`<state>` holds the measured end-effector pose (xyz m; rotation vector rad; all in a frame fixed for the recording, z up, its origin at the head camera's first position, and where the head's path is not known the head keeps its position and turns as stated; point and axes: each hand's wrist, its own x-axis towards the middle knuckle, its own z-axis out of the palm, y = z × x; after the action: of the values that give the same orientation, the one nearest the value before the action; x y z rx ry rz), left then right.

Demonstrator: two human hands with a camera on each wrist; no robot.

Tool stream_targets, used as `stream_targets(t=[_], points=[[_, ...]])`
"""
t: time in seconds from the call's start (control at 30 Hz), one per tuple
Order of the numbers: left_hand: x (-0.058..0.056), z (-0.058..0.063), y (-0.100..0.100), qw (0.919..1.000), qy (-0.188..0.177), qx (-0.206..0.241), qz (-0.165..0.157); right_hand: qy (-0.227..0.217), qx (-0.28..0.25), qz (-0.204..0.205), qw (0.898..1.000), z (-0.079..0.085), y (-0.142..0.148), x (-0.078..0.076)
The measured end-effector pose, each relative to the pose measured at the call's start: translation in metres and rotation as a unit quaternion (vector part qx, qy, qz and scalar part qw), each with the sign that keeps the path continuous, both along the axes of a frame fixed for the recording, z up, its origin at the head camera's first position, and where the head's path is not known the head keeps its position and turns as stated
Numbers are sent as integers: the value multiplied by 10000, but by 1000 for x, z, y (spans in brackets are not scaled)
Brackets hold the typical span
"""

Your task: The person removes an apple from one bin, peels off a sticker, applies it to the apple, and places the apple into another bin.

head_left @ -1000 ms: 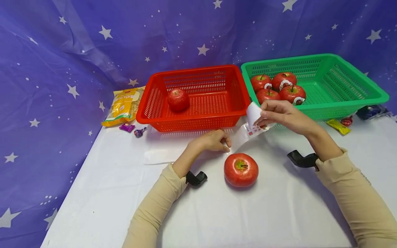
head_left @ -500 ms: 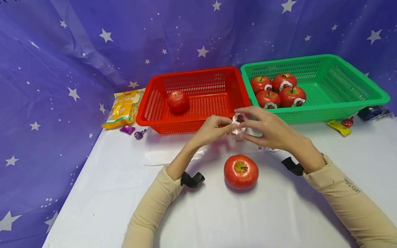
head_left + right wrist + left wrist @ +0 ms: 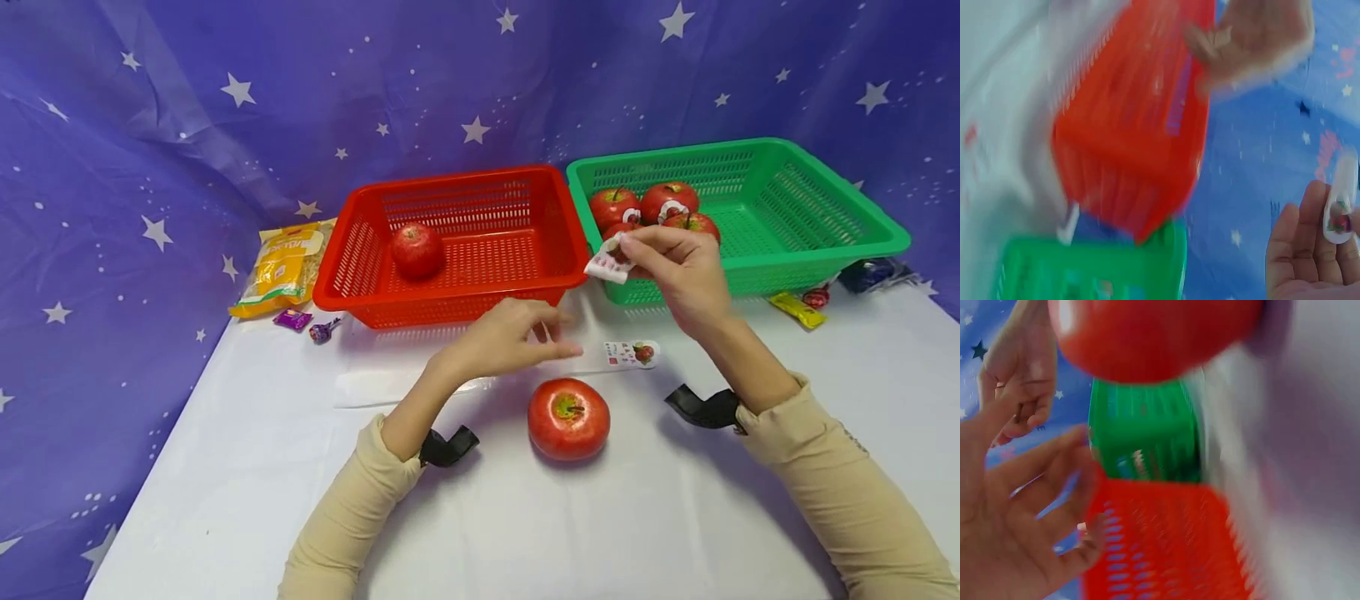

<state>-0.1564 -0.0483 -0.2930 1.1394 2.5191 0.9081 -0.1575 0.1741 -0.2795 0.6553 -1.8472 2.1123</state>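
Note:
My right hand (image 3: 684, 268) pinches a small white sticker (image 3: 609, 263) with red print, raised in front of the green basket. In the right wrist view the sticker (image 3: 1339, 219) shows a picture of a red fruit and lies between thumb and fingers. My left hand (image 3: 510, 337) hovers behind a red apple (image 3: 568, 421) on the table, fingers loosely spread and holding nothing. Another sticker (image 3: 632, 353), with a fruit picture and red characters, lies flat to the right of that hand. A pale strip (image 3: 397, 388) stretches across the table, partly hidden by the left hand.
A red basket (image 3: 450, 310) with one apple (image 3: 417, 250) stands at the back. Beside it, a green basket (image 3: 825, 258) holds several apples bearing stickers. A yellow food bag (image 3: 281, 267), a purple sweet (image 3: 292, 319), a lollipop (image 3: 322, 331) and a yellow packet (image 3: 797, 310) lie around them.
The right hand lifted the strip's end, then both hands met at the sticker. Now the right hand has drawn the sticker away to the right and up; the left has let go and lowered.

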Motion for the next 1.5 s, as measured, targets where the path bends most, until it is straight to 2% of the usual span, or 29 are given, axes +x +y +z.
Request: stream_targets(t=[0.03, 0.07, 0.13, 0.2, 0.27, 0.33, 0.37, 0.43, 0.53, 0.6, 0.67, 0.77, 0.93, 1.03, 1.1, 1.2, 1.5], points=[[6, 3, -2, 9982, 116, -519, -293, -19, -380, 120, 9992, 1, 2, 0], [13, 6, -3, 9932, 188, -958, -630, 11, -520, 153, 9985, 2, 4, 0], [27, 9, -1, 9792, 204, -1619, -1205, 139, -548, 365, 9977, 4, 6, 0], [35, 6, 5, 9690, 223, -1931, -1527, 191, -320, 647, 9972, 7, 5, 1], [33, 0, 10, 9676, 203, -1950, -1593, 236, -1, 840, 9962, 9, 2, 2], [20, -9, 9, 9749, -70, -1668, -1471, 312, 295, 1025, 9938, 10, -2, 3], [11, -14, 7, 9794, -347, -1407, -1409, 351, 481, 1135, 9918, 10, -3, 3], [-7, -22, -2, 9830, -1041, -854, -1247, 513, 816, 1563, 9830, 8, -3, 4], [-28, -34, -14, 9768, -1901, -51, -985, 612, 1491, 2163, 9629, 4, -4, 4], [-36, -38, -18, 9710, -2222, 223, -857, 662, 2070, 2281, 9491, 1, -6, 5], [-39, -40, -20, 9666, -2383, 368, -875, 634, 2621, 2070, 9405, -2, -9, 6], [-41, -40, -20, 9641, -2462, 366, -921, 601, 3396, 1697, 9232, -7, -14, 10], [-42, -42, -19, 9597, -2638, 436, -865, 689, 4511, 1425, 8783, -14, -20, 15], [-43, -44, -20, 9573, -2728, 496, -823, 876, 4863, 1332, 8591, -17, -24, 17], [-43, -45, -20, 9570, -2739, 527, -801, 1010, 4944, 1286, 8537, -18, -25, 18], [-44, -46, -20, 9565, -2740, 607, -799, 1137, 4945, 1265, 8524, -20, -25, 17], [-44, -47, -20, 9504, -2886, 703, -920, 1240, 4766, 1311, 8604, -24, -21, 14]])
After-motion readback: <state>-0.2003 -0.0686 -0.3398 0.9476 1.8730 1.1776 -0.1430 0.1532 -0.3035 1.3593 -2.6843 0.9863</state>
